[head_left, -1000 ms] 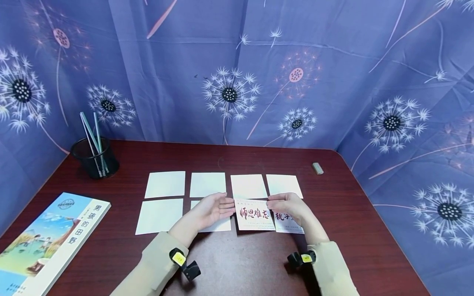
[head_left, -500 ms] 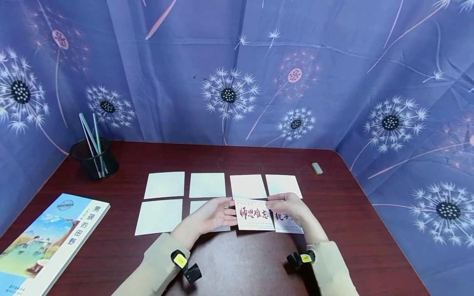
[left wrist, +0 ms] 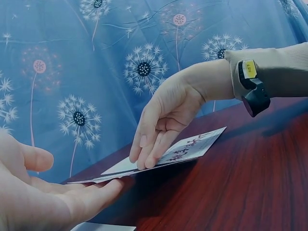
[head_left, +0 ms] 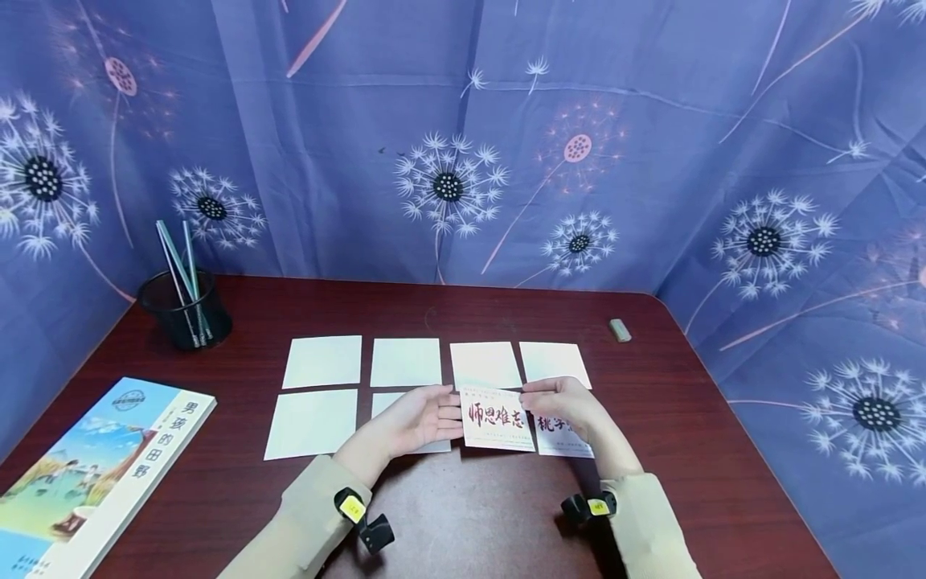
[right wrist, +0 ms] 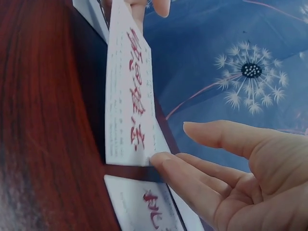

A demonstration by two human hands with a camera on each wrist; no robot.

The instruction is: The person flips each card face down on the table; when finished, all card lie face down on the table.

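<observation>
A white card with red Chinese characters [head_left: 497, 420] is raised slightly at its left end, between my two hands. My left hand [head_left: 412, 420] supports that end on extended fingers, its thumb held apart above the card in the left wrist view. At the opposite end, my right hand [head_left: 567, 406] touches the card with its fingertips; the right wrist view shows the thumb [right wrist: 219, 134] away from it. A second printed card [head_left: 560, 438] lies on the table, partly hidden beneath my right hand. Behind my left hand, a blank white card [head_left: 387, 402] is partly covered.
Several blank white cards [head_left: 322, 362] lie in rows on the dark red table [head_left: 463, 515]. A black mesh pen cup [head_left: 191, 322] stands back left, and a book [head_left: 94, 474] lies at front left. An eraser-like block [head_left: 619, 330] sits back right. Patterned blue cloth hangs behind.
My left hand has shifted slightly toward the near side, and its end of the card sits a little higher. My right hand has stayed in place.
</observation>
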